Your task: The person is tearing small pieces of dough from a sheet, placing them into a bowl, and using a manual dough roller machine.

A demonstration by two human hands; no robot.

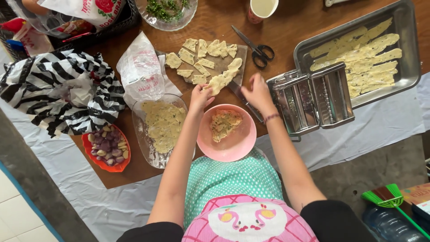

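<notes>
- A strip of pale dough (220, 81) was held pinched in the left hand (200, 96), at the near edge of the cutting board (210, 67).
- The right hand (257, 92) was seen from the back, resting low at the board's near right corner; whether it was closed on anything could not be told.
- Many cut dough pieces (199, 56) were already laid out across the board, so the cutting appeared well advanced, with at least the held strip left.
- A pink bowl (227, 133) with a little herbed dough was placed just below the hands, and a glass dish (161, 130) with more flat dough lay to its left, suggesting that dough remained to be handled.
- A steel pasta roller (311, 98) stood right of the hands, and behind it a metal tray (412, 67) was filled with long rolled strips, a step judged largely done.
- Scissors (257, 49) lay beyond the board on the wooden surface (286, 27).
- An orange bowl (107, 150) of purple and pale pieces and a striped bag (53, 89) were set well apart on the left.
</notes>
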